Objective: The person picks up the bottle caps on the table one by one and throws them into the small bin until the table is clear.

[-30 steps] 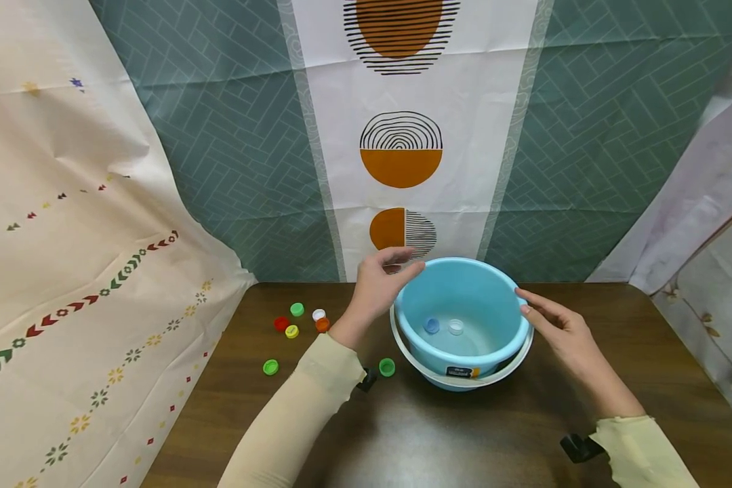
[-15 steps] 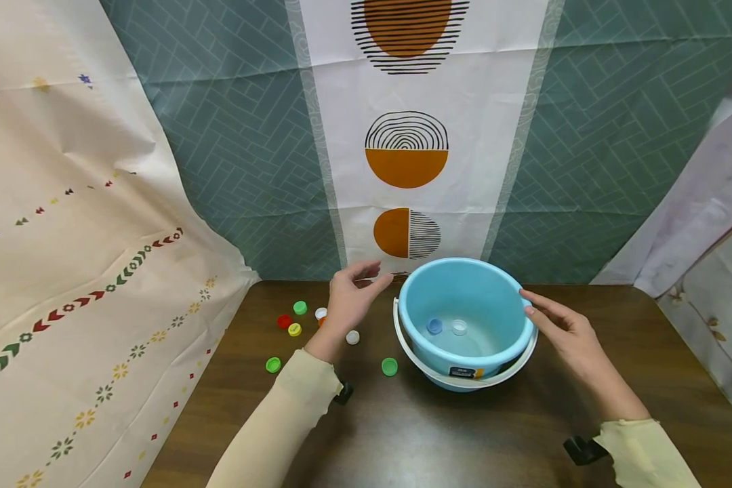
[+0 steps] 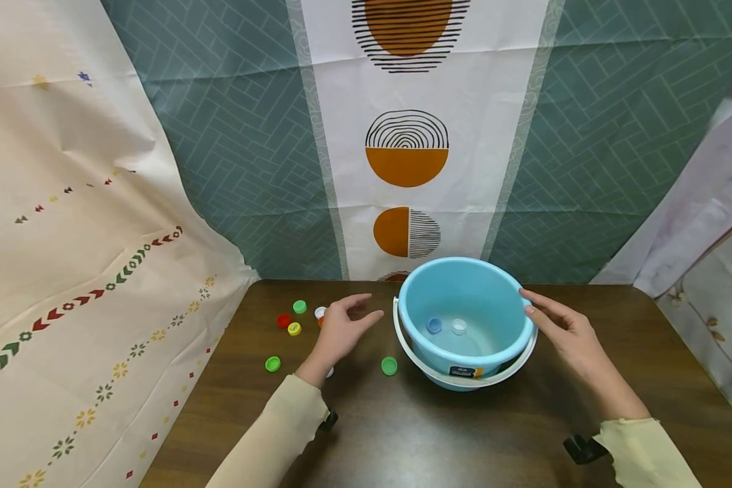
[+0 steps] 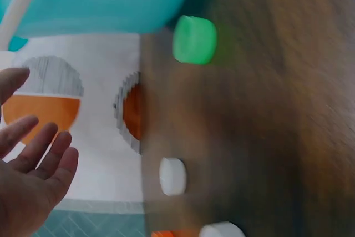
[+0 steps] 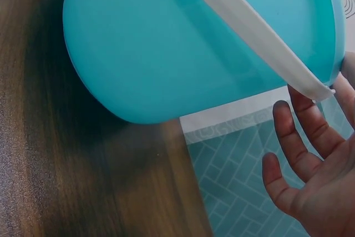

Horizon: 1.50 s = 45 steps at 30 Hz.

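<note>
A light blue bucket stands on the table, its white handle lowered around the front. Inside lie a blue bottle cap and a whitish cap. My right hand holds the bucket's right rim with thumb and fingertips. My left hand is left of the bucket, fingers spread and holding nothing. Nearest to it is a green cap, which the left wrist view shows beside the bucket. A white cap is on the table there too. My left hand and wrist partly hide some caps.
More caps lie at the left: green, red, yellow, white and another green cap. A patterned cloth hangs behind the dark wooden table. A cream cloth borders the left side.
My left hand has moved away from the bucket's left rim, leftward and down toward the loose caps. My right hand has stayed on the right rim, and the bucket stands where it was.
</note>
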### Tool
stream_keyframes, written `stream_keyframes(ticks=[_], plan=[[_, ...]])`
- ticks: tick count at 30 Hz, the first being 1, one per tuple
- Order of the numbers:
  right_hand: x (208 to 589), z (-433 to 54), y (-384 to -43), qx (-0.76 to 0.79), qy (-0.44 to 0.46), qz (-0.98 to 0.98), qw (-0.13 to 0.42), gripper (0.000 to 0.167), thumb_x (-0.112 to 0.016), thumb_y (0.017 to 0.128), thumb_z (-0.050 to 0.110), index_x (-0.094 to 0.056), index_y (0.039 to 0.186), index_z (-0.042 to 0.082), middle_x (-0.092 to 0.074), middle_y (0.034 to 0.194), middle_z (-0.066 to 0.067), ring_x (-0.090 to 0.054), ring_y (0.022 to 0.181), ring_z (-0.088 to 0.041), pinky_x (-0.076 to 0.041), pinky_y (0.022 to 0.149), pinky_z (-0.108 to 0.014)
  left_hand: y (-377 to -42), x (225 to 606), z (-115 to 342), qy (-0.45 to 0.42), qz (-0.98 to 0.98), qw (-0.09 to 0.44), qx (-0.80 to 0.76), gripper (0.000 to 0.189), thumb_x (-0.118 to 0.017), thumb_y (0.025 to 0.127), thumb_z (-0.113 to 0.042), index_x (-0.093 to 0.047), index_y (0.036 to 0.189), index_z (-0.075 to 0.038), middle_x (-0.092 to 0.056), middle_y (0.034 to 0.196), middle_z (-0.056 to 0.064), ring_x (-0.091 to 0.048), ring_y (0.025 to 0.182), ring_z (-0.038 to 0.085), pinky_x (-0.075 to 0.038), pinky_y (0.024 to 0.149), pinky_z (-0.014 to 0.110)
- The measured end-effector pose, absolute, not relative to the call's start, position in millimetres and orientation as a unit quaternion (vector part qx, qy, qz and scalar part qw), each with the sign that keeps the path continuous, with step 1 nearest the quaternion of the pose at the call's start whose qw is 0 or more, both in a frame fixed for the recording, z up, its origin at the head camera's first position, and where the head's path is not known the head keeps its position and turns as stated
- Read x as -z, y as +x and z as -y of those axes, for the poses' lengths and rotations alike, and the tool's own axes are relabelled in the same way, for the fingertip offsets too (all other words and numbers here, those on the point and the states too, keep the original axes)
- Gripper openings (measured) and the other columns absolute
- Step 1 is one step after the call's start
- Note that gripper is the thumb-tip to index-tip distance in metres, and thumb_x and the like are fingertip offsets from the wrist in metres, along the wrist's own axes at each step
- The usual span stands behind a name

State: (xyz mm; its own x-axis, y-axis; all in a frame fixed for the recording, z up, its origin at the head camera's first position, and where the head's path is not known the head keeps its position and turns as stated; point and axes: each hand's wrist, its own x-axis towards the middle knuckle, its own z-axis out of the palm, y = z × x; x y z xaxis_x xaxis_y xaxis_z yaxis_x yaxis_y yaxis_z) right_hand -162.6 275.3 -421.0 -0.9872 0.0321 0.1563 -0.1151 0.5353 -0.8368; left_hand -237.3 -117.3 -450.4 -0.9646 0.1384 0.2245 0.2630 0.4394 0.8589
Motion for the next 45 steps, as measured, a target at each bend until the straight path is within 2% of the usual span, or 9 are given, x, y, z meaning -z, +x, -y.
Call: stream_keyframes(ticks=[4, 7, 14, 22, 31, 38, 45], plan=[[422, -275, -162, -0.479, 0.019, 0.875, 0.072, 0.042, -0.050, 0.094, 0.043, -0.049, 0.135, 0.033, -0.056, 0.133, -0.002, -0.053, 0.104, 0.012, -0.043, 0.079, -0.007, -240, 471, 125, -0.138, 0.871, 0.026, 0.470, 0.050, -0.071, 0.076, -0.051, -0.064, 0.117, -0.024, -0.065, 0.115, -0.003, -0.063, 0.105, 0.022, -0.052, 0.089, 0.040], [422, -275, -162, -0.481, 0.021, 0.873, 0.072, 0.042, -0.050, 0.094, 0.042, -0.049, 0.135, 0.033, -0.057, 0.131, -0.004, -0.054, 0.103, 0.010, -0.043, 0.079, -0.008, -240, 480, 128, -0.157, 0.884, -0.006, 0.440, 0.055, -0.068, 0.077, -0.055, -0.063, 0.120, -0.020, -0.064, 0.119, 0.001, -0.061, 0.106, 0.026, -0.052, 0.088, 0.042], [421, -275, -164, -0.481, 0.027, 0.873, 0.077, 0.041, -0.050, 0.095, 0.041, -0.049, 0.135, 0.032, -0.056, 0.132, -0.002, -0.054, 0.103, 0.010, -0.043, 0.079, -0.007, -239, 493, 124, -0.208, 0.903, -0.068, 0.370, 0.066, -0.066, 0.075, -0.060, -0.062, 0.123, -0.014, -0.063, 0.122, 0.001, -0.061, 0.109, 0.018, -0.052, 0.091, 0.038], [419, -275, -163, -0.479, 0.022, 0.874, 0.076, 0.042, -0.050, 0.094, 0.042, -0.049, 0.135, 0.033, -0.057, 0.131, 0.002, -0.053, 0.103, 0.010, -0.042, 0.080, -0.007, -237, 499, 119, -0.249, 0.909, -0.105, 0.318, 0.069, -0.074, 0.072, -0.053, -0.060, 0.125, -0.012, -0.064, 0.122, 0.000, -0.058, 0.112, 0.018, -0.049, 0.094, 0.038], [420, -275, -164, -0.480, 0.033, 0.873, 0.079, 0.041, -0.050, 0.095, 0.040, -0.050, 0.135, 0.032, -0.057, 0.132, -0.004, -0.055, 0.103, 0.010, -0.043, 0.080, -0.008, -236, 505, 116, -0.274, 0.910, -0.115, 0.289, 0.071, -0.077, 0.065, -0.056, -0.064, 0.120, -0.013, -0.067, 0.113, -0.004, -0.061, 0.098, 0.012, -0.051, 0.090, 0.031], [420, -276, -165, -0.475, 0.032, 0.876, 0.078, 0.041, -0.050, 0.095, 0.040, -0.049, 0.135, 0.033, -0.057, 0.131, 0.001, -0.053, 0.104, 0.011, -0.043, 0.080, -0.007, -236, 506, 113, -0.285, 0.917, -0.112, 0.255, 0.069, -0.078, 0.063, -0.058, -0.066, 0.118, -0.019, -0.067, 0.112, -0.008, -0.059, 0.100, 0.010, -0.050, 0.090, 0.029], [421, -276, -164, -0.467, 0.027, 0.881, 0.077, 0.041, -0.050, 0.094, 0.042, -0.049, 0.135, 0.034, -0.054, 0.135, 0.002, -0.049, 0.107, 0.014, -0.041, 0.080, -0.005, -235, 507, 112, -0.299, 0.914, -0.102, 0.253, 0.062, -0.082, 0.063, -0.050, -0.068, 0.114, -0.020, -0.068, 0.107, -0.010, -0.058, 0.099, 0.010, -0.049, 0.090, 0.029]])
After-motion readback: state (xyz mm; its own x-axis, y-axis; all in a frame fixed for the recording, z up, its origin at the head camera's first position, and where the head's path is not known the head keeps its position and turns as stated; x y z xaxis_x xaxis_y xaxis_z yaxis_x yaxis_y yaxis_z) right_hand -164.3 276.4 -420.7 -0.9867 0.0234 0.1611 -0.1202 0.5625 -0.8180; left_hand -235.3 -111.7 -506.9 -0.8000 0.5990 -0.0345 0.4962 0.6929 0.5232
